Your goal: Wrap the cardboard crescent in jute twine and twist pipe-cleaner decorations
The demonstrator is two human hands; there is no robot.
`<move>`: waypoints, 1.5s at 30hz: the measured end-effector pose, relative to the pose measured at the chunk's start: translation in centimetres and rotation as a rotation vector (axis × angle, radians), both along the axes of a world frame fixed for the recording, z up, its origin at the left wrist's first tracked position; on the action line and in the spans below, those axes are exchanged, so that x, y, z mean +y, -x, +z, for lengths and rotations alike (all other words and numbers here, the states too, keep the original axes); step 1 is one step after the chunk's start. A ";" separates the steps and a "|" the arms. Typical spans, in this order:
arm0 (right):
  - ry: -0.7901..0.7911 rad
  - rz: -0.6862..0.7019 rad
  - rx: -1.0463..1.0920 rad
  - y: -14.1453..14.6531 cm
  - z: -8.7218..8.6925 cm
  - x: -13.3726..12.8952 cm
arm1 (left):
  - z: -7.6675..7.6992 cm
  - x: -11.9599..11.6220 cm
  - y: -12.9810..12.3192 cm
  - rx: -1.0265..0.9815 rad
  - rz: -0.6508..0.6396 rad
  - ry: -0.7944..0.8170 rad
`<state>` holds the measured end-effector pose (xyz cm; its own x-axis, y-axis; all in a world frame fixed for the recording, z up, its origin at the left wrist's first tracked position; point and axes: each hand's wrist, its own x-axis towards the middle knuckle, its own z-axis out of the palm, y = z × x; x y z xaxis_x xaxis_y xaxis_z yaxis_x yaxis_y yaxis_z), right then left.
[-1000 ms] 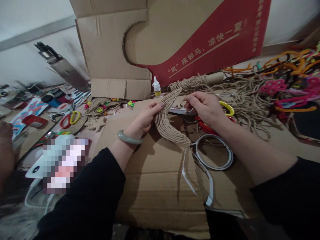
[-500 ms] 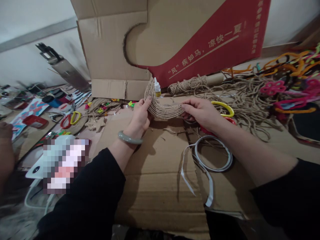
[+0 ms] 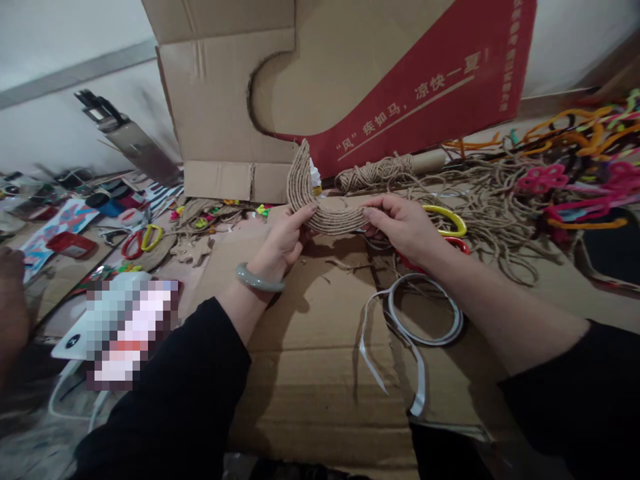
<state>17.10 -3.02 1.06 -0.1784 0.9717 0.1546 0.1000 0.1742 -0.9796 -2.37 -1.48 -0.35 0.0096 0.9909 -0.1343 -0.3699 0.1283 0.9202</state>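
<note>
A curved crescent piece made of rows of tan twine (image 3: 300,179) is held up over the cardboard sheet (image 3: 320,373). My left hand (image 3: 287,240) pinches its lower left bend, thumb on the front. At the right tip, my right hand (image 3: 400,223) grips it between thumb and fingers. Behind the piece a small white-capped bottle (image 3: 315,175) is partly hidden. Scissors with a yellow and red handle (image 3: 447,219) lie beyond my right wrist, partly covered by it. Below that wrist rests a roll of white tape (image 3: 453,327) with loose strips.
A large cut cardboard panel (image 3: 225,100) stands behind. Loose twine (image 3: 480,227) and a wound twine roll (image 3: 375,170) lie at the right, near coloured pipe cleaners (image 3: 590,140). On the left are more scissors (image 3: 133,245), a phone (image 3: 133,333) and another person's hand (image 3: 11,293).
My left hand has slid down and right along the crescent's bend, so more of its upper left arm shows. The piece now hides more of the bottle. My right hand keeps its hold.
</note>
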 end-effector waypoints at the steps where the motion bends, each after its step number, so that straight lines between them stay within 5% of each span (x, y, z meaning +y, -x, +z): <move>1: 0.005 0.010 0.007 0.1 0.1 -0.1 | 0.0 0.0 0.0 0.001 0.002 -0.008; 7: -0.019 -0.074 -0.028 -0.9 0.6 0.4 | -0.3 0.1 0.1 0.009 -0.004 -0.033; 12: -0.255 -0.216 -0.624 -5.4 1.2 2.1 | -0.3 0.2 0.2 0.022 0.017 -0.006; 18: -0.230 0.110 -1.020 -8.3 0.3 2.6 | 0.0 0.1 0.1 -0.015 0.043 0.031; 24: -0.311 0.177 -1.230 -6.6 0.9 1.5 | 0.3 0.1 0.0 -0.061 0.048 0.041; 29: -0.314 0.052 -1.065 -7.3 2.4 1.2 | 0.5 0.0 0.1 -0.081 0.031 0.011; 33: -0.193 -0.196 -0.557 -8.3 3.0 1.2 | 0.7 -0.2 0.1 -0.110 0.020 0.019; 35: -0.169 -0.212 -0.369 -8.4 3.1 1.2 | 0.9 -0.4 0.0 -0.113 0.016 0.035; 41: -0.219 -0.094 -0.800 -7.4 3.2 0.6 | 1.2 -0.8 0.1 -0.163 -0.038 0.046; 45: -0.185 -0.046 -0.877 -6.8 3.6 0.1 | 0.7 -0.7 0.4 -0.220 -0.090 -0.041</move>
<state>23.86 -2.96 4.62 -0.2675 0.9539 0.1358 0.8099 0.2990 -0.5047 -2.79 -2.16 0.35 0.1225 0.9893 -0.0791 -0.5509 0.1341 0.8237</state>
